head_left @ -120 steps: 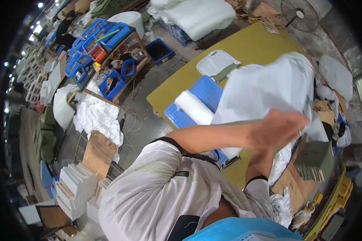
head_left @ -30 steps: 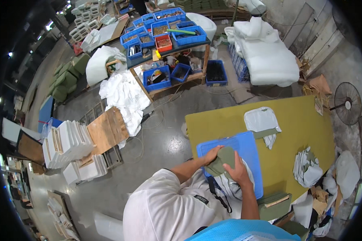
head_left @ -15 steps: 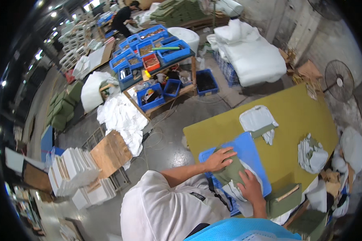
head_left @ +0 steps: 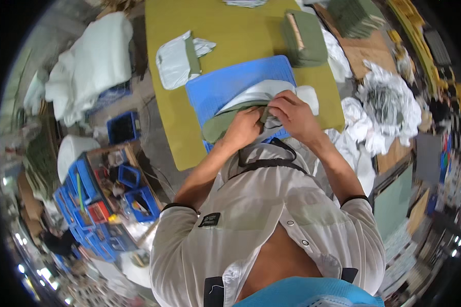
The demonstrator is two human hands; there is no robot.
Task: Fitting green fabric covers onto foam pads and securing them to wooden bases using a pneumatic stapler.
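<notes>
Here, both hands meet over the olive cloth (head_left: 225, 123), which lies on the blue board (head_left: 225, 84) atop the yellow table (head_left: 215, 30). The left hand (head_left: 243, 128) presses down on the cloth with curled fingers; the right hand (head_left: 292, 115) pinches a dark edge of it together with the clear bag (head_left: 256, 94). Half a second ago the hands lay spread apart, flat on the cloth; now they have closed in beside each other, which suggests smoothing has given way to bagging. Beyond the grip rests a folded olive stack (head_left: 305, 36); to its left, a filled bag (head_left: 176, 59). White wrapping (head_left: 386, 105) lies right of the hands.
</notes>
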